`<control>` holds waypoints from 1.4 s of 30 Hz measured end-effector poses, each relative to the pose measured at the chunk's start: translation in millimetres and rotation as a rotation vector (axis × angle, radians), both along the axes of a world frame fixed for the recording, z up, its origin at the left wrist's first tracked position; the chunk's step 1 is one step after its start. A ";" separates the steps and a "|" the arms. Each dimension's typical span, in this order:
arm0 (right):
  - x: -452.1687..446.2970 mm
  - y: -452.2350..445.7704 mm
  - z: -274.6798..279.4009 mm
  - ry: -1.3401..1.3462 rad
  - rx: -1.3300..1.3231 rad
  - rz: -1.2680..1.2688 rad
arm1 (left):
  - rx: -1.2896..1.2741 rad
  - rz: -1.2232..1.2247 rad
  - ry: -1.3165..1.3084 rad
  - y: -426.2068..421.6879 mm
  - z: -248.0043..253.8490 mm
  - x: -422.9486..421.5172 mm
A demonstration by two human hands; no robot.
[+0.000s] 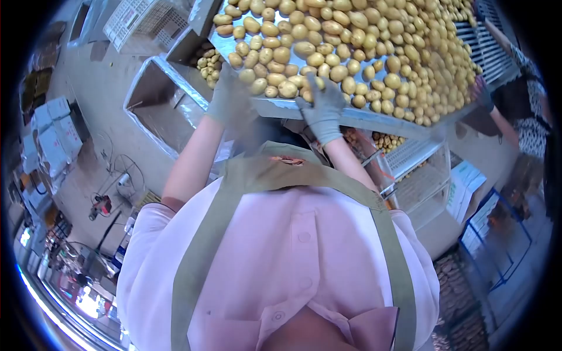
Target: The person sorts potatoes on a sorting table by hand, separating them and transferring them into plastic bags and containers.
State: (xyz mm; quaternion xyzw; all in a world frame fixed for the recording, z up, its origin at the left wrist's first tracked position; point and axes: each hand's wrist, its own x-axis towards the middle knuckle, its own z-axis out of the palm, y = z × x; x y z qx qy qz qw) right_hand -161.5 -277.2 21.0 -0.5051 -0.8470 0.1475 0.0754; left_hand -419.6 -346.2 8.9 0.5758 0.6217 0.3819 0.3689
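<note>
Many yellow potatoes (363,35) cover a metal sorting table (281,108) in front of me. My right hand (325,108), in a grey glove, is at the near edge of the table. Its fingers are spread and reach among the nearest potatoes; no potato shows clearly gripped. My left hand (233,99), also gloved, is by the table's left corner, beside a chute holding more potatoes (208,63). Motion smears its fingers, so I cannot make out whether anything is in them.
An open box with a plastic liner (155,105) stands below left. A white crate (137,26) is behind it. Another person's gloved hand (483,93) is at the table's right end, near metal rollers (486,50). A clear crate (424,184) sits under the table.
</note>
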 end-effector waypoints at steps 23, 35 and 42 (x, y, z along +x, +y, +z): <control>-92.7 141.9 7.0 0.746 -0.956 -0.166 | -0.114 0.232 0.708 7.4 -128.5 -90.1; -69.0 95.7 30.3 0.428 -1.091 0.090 | 0.055 0.113 0.206 44.9 36.1 61.4; -156.7 123.0 1.7 0.307 -0.278 0.384 | -0.127 0.634 -0.159 17.4 36.7 38.7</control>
